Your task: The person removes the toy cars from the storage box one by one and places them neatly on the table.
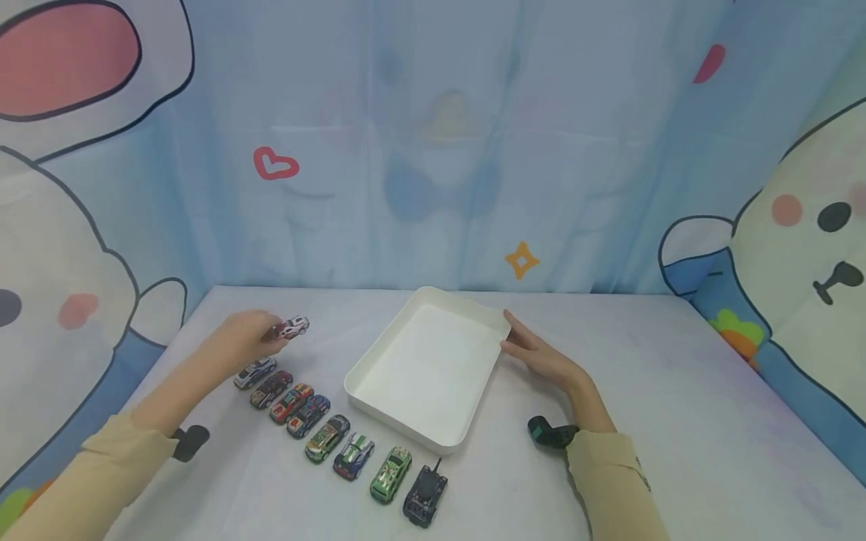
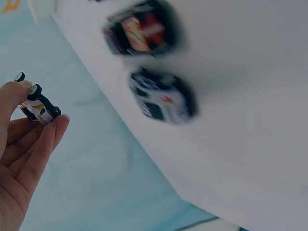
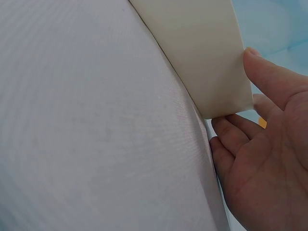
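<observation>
My left hand (image 1: pixel 252 335) pinches a small white toy car (image 1: pixel 294 327) with dark and orange markings between thumb and fingertips. The left wrist view shows this toy car (image 2: pixel 41 107) held up off the table, its wheels showing. Below that hand, a slanting row of several toy cars runs toward the front, from a white-and-blue car (image 1: pixel 255 373) to a green car (image 1: pixel 390 475). A dark toy tank (image 1: pixel 425 494) ends the row. At the far right corner of a shallow white tray (image 1: pixel 414 422), my right hand (image 1: pixel 541 357) grips the wall, thumb and fingers around the corner (image 3: pixel 211 62).
The tray lies turned at an angle on the white-covered table (image 1: pixel 676 406), right of the row of cars. Behind the table's back edge hangs a blue cartoon curtain (image 1: pixel 433 225). A dark wrist device (image 1: pixel 551 433) sits by the right sleeve.
</observation>
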Demonstrator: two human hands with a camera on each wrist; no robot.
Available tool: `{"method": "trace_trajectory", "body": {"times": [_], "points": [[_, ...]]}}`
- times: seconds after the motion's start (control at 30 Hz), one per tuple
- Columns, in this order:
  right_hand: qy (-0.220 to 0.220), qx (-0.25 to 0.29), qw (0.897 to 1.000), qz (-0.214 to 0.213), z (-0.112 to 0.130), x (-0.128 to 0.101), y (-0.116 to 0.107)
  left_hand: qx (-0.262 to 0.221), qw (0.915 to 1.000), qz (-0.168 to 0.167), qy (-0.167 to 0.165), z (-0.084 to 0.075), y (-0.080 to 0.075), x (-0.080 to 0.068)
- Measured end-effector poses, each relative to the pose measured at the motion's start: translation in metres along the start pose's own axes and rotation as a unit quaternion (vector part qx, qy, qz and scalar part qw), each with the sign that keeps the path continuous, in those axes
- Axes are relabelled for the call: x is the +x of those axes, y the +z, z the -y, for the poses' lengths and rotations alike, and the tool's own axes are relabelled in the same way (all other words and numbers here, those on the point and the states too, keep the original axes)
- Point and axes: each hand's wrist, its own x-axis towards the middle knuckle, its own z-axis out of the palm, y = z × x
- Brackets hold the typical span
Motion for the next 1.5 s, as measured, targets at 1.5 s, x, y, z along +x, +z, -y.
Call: {"method": "trace_trajectory", "body": {"times": [1.5], "points": [[0.001, 0.014, 1.000, 0.005, -0.002, -0.001, -0.001, 0.005, 0.9811, 0.089, -0.172, 0.054, 0.021, -0.043]]}}
